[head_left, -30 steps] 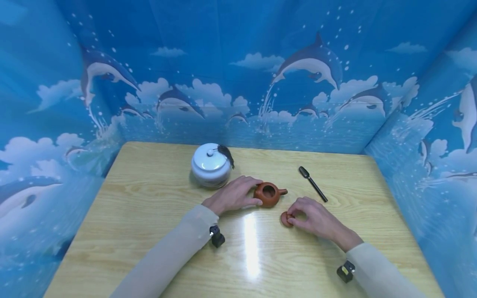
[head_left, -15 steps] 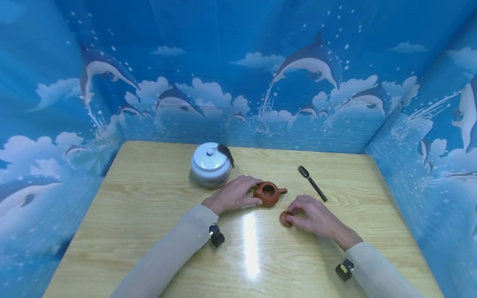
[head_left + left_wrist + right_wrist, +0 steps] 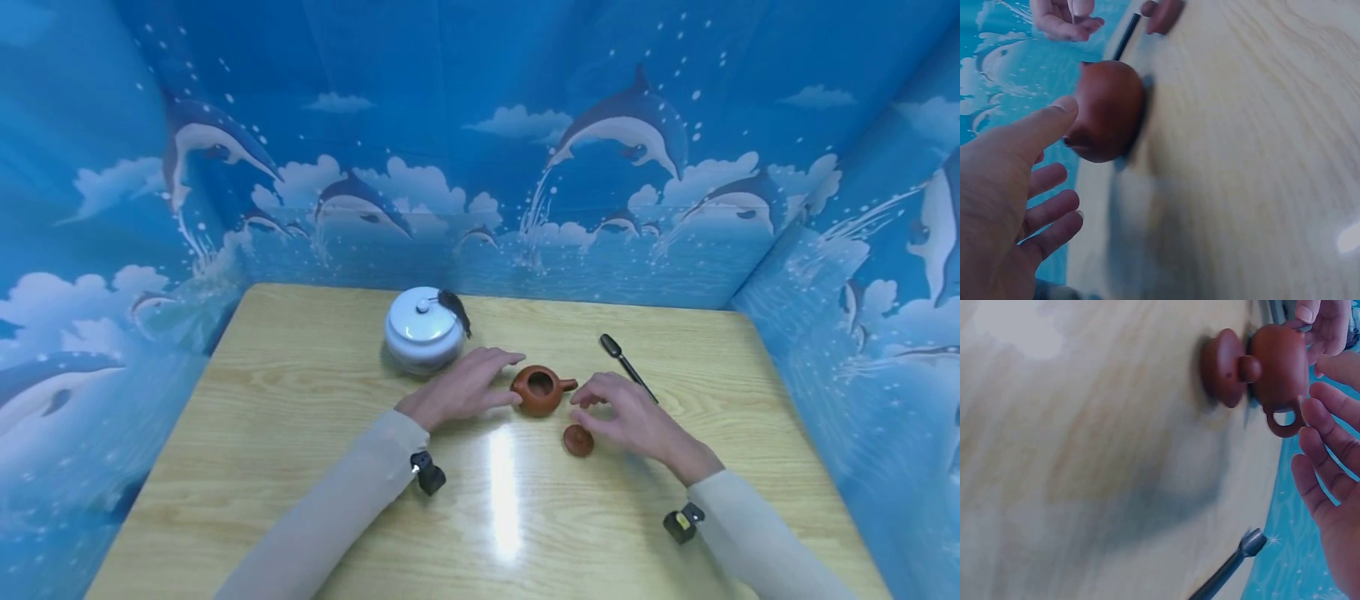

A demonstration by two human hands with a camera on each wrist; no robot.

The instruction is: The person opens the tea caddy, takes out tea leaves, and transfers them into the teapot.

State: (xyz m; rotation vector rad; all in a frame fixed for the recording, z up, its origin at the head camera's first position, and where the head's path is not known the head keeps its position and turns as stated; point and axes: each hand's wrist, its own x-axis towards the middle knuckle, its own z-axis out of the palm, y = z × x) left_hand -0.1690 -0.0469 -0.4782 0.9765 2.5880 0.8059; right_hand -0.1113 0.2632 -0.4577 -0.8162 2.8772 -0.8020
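Observation:
A small reddish-brown clay teapot (image 3: 537,408) stands on the table with its top opening uncovered and its handle pointing right. My left hand (image 3: 461,390) is at its left side, fingers spread and thumb extended close to the pot. In the left wrist view, the thumb tip overlaps the edge of the teapot (image 3: 1110,112). The matching round lid (image 3: 578,442) lies on the table in front of the handle, knob up. Just behind and above it, my right hand (image 3: 633,417) hovers with loosely bent fingers holding nothing. The right wrist view shows those fingers beside the teapot handle (image 3: 1285,430).
A pale lidded ceramic jar (image 3: 420,350) with a dark tassel stands behind my left hand. To the right lies a slim black tool (image 3: 613,347) with a spoon-like head, partly behind my right hand. A dolphin-printed blue backdrop (image 3: 480,167) surrounds the wooden table (image 3: 300,433).
My right hand has let go of the lid's knob and moved up and away; the lid stays on the table. The left hand has loosened from the teapot, shifting slightly left.

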